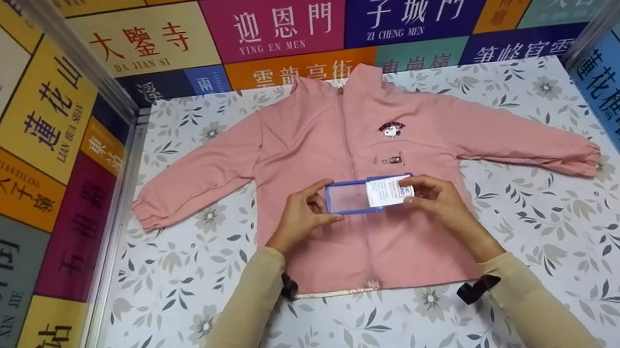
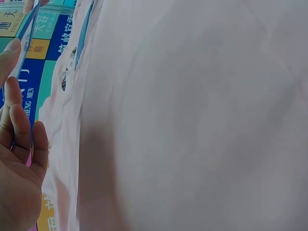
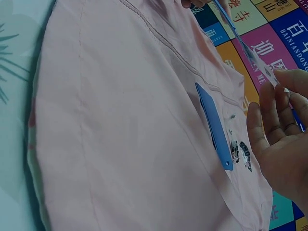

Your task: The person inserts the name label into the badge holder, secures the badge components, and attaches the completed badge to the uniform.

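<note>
A clear badge holder with a blue frame (image 1: 347,199) is held level above a pink zip jacket (image 1: 319,249). My left hand (image 1: 302,213) pinches the holder's left end between thumb and fingers. At the other end, my right hand (image 1: 440,198) pinches a white printed card (image 1: 384,193), which overlaps the holder's right part. How far the card sits inside the frame I cannot tell. A flat blue piece (image 3: 214,127) lies on the jacket beneath the hands, mostly hidden in the head view. Just beyond it is a small metal clip (image 1: 394,159) on the jacket's chest.
The jacket lies front up, sleeves spread, on a white table with a leaf print (image 1: 193,283). A dark printed motif (image 1: 392,129) marks its chest. Colourful lettered panels (image 1: 277,24) stand at the back and both sides. Black wrist cameras (image 1: 478,289) sit on the sleeves.
</note>
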`<state>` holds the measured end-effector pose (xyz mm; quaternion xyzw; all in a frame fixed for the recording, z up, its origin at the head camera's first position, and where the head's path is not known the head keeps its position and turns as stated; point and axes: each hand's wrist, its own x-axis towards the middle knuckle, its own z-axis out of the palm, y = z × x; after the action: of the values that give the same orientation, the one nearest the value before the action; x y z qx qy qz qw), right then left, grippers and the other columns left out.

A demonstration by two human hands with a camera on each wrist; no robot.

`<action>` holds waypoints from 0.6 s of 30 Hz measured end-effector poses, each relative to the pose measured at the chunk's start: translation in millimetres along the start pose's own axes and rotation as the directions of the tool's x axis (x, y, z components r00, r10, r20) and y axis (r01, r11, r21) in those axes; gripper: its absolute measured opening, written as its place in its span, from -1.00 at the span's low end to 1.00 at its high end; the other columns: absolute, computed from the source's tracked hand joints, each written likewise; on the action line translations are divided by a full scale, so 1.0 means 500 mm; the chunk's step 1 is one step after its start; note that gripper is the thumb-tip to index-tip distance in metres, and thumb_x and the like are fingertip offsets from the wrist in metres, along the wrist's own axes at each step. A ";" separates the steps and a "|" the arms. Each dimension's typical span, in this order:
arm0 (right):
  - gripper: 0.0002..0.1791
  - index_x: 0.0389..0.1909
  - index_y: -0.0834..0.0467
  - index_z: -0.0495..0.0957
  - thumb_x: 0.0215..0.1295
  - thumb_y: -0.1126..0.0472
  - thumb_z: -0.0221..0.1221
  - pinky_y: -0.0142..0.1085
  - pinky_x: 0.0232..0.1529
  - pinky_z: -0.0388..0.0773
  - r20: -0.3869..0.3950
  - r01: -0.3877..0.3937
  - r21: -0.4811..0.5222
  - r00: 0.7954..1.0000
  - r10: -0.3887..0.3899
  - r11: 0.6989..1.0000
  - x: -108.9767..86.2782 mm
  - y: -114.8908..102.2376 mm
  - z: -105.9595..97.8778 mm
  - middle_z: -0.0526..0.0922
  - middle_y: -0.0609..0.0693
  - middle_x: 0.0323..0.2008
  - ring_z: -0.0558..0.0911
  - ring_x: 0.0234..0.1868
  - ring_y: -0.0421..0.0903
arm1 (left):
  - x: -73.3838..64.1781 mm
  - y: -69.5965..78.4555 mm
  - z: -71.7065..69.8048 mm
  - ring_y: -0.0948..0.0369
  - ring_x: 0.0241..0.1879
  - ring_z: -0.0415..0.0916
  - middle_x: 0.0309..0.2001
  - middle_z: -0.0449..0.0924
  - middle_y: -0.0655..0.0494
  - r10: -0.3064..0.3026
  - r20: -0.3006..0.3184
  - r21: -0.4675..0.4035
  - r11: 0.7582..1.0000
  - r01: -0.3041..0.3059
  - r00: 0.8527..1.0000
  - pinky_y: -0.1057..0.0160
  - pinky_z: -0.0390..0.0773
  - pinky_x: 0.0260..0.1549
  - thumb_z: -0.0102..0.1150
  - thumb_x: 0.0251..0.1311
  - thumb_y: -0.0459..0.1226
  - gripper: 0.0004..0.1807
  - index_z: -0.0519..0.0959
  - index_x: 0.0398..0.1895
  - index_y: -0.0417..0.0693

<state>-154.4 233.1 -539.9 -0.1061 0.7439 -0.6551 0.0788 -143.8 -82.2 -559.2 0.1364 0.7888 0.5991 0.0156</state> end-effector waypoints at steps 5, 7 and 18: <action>-0.56 0.08 0.40 0.56 0.14 0.44 0.33 -0.46 -0.12 0.57 -0.008 -0.012 -0.017 1.000 0.012 1.000 -0.005 0.000 -0.002 0.69 -0.19 -0.11 0.61 -0.18 -0.22 | 0.001 0.000 0.005 0.36 -0.57 0.45 -0.57 0.55 0.09 0.009 0.007 -0.001 1.000 -0.009 1.000 0.42 0.52 -0.47 0.63 -0.25 -0.34 -0.18 0.53 0.25 -0.15; -0.56 0.09 0.39 0.56 0.15 0.43 0.32 -0.47 -0.09 0.57 -0.008 -0.016 -0.028 1.000 0.016 0.999 -0.007 -0.001 -0.002 0.68 -0.17 -0.09 0.62 -0.16 -0.24 | 0.002 0.001 0.006 0.36 -0.57 0.46 -0.57 0.55 0.09 0.010 0.009 -0.001 1.000 -0.010 1.000 0.42 0.52 -0.47 0.63 -0.25 -0.34 -0.17 0.53 0.25 -0.15; -0.55 0.10 0.39 0.56 0.13 0.49 0.30 -0.45 -0.12 0.60 0.009 -0.001 -0.009 1.000 0.001 1.000 0.003 0.001 0.014 0.70 -0.10 -0.07 0.63 -0.18 -0.20 | 0.000 0.001 0.007 0.33 -0.56 0.46 -0.56 0.56 0.09 -0.009 -0.014 0.000 1.000 0.009 1.000 0.41 0.52 -0.48 0.65 -0.27 -0.30 -0.19 0.57 0.22 0.10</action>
<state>-154.1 225.9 -541.5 -0.1093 0.7465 -0.6512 0.0820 -143.3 -79.0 -559.7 0.1287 0.7895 0.5999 0.0127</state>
